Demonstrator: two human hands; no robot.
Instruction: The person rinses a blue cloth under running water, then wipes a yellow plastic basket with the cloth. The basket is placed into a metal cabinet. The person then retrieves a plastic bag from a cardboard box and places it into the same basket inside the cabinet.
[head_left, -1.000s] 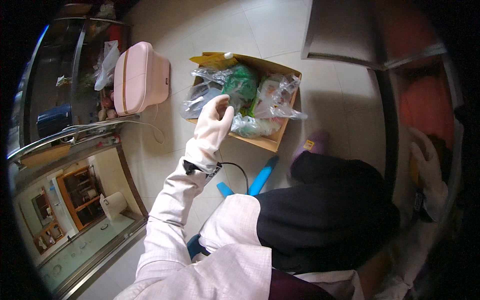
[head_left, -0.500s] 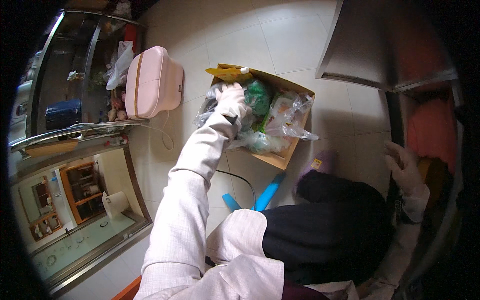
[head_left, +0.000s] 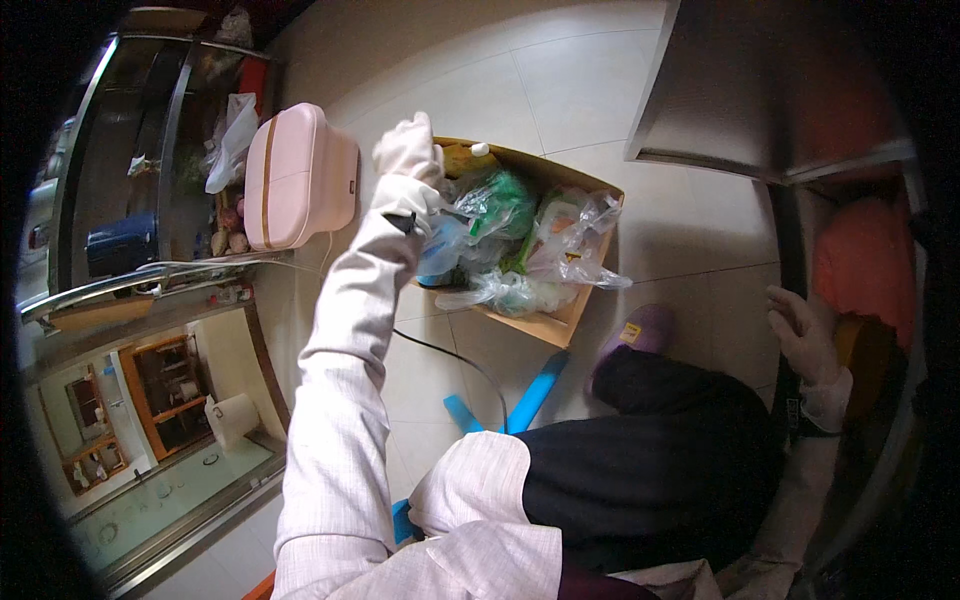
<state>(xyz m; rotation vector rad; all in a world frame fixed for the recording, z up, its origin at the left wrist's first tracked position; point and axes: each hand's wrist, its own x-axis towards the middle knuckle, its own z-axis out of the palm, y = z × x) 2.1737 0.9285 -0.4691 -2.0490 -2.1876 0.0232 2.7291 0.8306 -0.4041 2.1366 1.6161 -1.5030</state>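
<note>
My left hand [head_left: 408, 152] is at the back left corner of an open cardboard box [head_left: 545, 325] on the floor. Its fingers look curled; what they hold, if anything, is hidden. Inside the box lie a green plastic bag [head_left: 503, 203], a clear bag with contents [head_left: 570, 235], a bluish bag [head_left: 443, 247] and a yellow package [head_left: 466, 160] with a white cap. Off to the right, my right hand [head_left: 806, 338] hangs open, fingers partly spread, beside the dark opening of a cabinet or fridge.
A pink lidded bin [head_left: 300, 178] stands left of the box, by a metal rack [head_left: 170, 150]. An open door panel [head_left: 760, 90] is at the back right, with a red item [head_left: 862, 265] below. Blue stool-like legs [head_left: 535, 390] and a black cable [head_left: 450, 350] lie before the box.
My left hand has come up and left, out of the box's contents to its back left corner. The bluish bag is now uncovered; the yellow package sits lower. My right hand has barely moved.
</note>
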